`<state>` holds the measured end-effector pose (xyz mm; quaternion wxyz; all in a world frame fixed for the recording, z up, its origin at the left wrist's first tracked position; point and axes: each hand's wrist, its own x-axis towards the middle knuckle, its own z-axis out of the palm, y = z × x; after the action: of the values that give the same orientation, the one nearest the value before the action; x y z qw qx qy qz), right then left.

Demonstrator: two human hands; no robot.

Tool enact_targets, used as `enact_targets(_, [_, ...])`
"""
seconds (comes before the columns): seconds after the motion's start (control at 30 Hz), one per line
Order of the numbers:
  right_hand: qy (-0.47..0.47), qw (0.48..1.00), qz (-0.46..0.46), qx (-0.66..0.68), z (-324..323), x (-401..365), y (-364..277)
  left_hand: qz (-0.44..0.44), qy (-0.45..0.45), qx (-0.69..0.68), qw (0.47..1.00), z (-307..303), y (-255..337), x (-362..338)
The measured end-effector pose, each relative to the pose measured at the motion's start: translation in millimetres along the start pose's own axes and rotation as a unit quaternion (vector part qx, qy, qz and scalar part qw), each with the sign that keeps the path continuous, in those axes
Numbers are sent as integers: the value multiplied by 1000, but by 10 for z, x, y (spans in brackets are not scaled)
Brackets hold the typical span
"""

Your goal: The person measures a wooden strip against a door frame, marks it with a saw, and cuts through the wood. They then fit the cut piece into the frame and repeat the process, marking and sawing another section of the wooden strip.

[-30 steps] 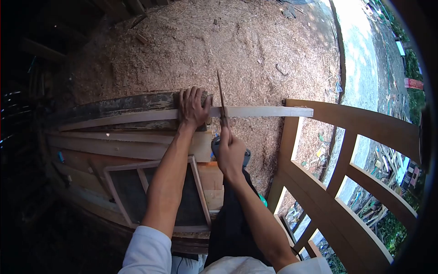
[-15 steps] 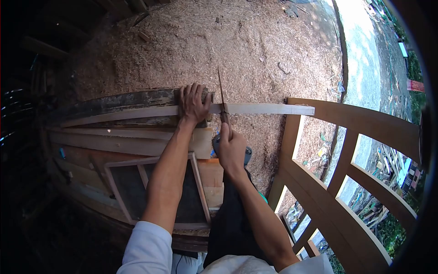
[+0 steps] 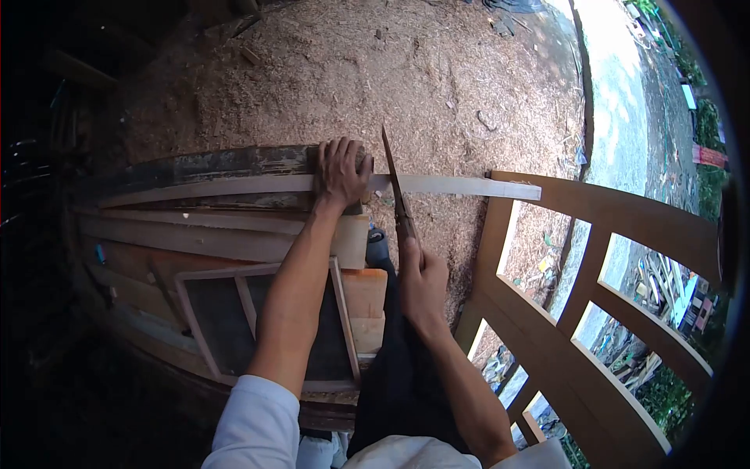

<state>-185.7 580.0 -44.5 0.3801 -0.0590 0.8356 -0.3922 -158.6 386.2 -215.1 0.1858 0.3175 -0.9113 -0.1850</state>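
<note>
Shavings (image 3: 312, 86) littered the ground; the left hand (image 3: 342, 176) crossed a pale strip (image 3: 461, 186), thumb and fingers apart; the right (image 3: 423, 288) clamped a saw (image 3: 395, 180).

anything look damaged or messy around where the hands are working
The dark timber by the left hand looks worn: its surface is rough, with pale scuffed patches. Wood shavings litter the ground beyond it, which looks messy.

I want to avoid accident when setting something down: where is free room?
The shaving-covered floor looks mostly open beyond the wooden strip, left of the pale path. Crowded: around the left hand, the handsaw in the right hand, and the boards.
</note>
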Motion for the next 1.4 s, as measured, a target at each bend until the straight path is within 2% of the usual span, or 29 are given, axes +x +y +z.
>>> enact_targets(0.07, [6,1000,-3,-12,-9,-347,-109,6,19,7,1000,1,-2,2])
enact_targets(0.1, [-2,998,39,48,-6,-420,-1,-9,-12,6,1000,-7,-5,-3])
enact_targets(0.2, [29,1000,-10,0,156,46,237,-12,-4,-10,1000,7,-12,-17])
enact_targets(0.27, [36,999,16,-10,411,735,-181,-2,4,-12,1000,6,6,-1])
enact_targets(0.37, [51,998,-40,21,471,745,115,-3,3,-11,1000,21,-33,-41])
enact_targets(0.43, [46,998,-47,-4,417,494,301,-7,6,-8,1000,29,-38,-5])
enact_targets(0.5, [48,996,-70,5,283,-93,452,-4,10,-1,1000,36,-37,-20])
enact_targets(0.57, [42,998,-27,34,76,-633,318,-18,-11,-10,1000,36,-32,-69])
enact_targets(0.67, [22,999,-6,27,106,-407,78,-21,-22,-8,1000,36,-43,-41])
enact_targets(0.7, [26,999,-43,-7,207,-266,130,-17,-14,0,1000,41,-31,-32])
enact_targets(0.8, [35,999,-39,-12,291,-216,84,-13,-12,-13,1000,15,-23,-33])
enact_targets(0.83, [38,997,-51,-49,173,-192,53,4,21,-4,1000,29,-23,-31])
enact_targets(0.87, [44,996,-57,-44,105,-136,103,12,27,-4,1000,30,-39,15])
enact_targets(0.93, [2,999,-13,42,17,-100,224,-3,8,-9,1000,11,-10,-20])
enact_targets(1.03, [13,999,-28,15,98,-75,123,-1,12,0,1000,0,-1,-30])
enact_targets(1.2, [64,997,-31,-2,479,810,-240,8,13,-12,1000,0,-27,16])
enact_targets(1.27, [76,996,-44,-14,528,845,-70,2,8,-18,1000,-40,-25,-47])
enact_targets(1.33, [58,990,-130,16,511,798,300,-7,14,-25,1000,-52,-6,6])
enact_targets(1.4, [54,990,-124,35,514,712,404,-7,13,-23,1000,-37,-6,33])
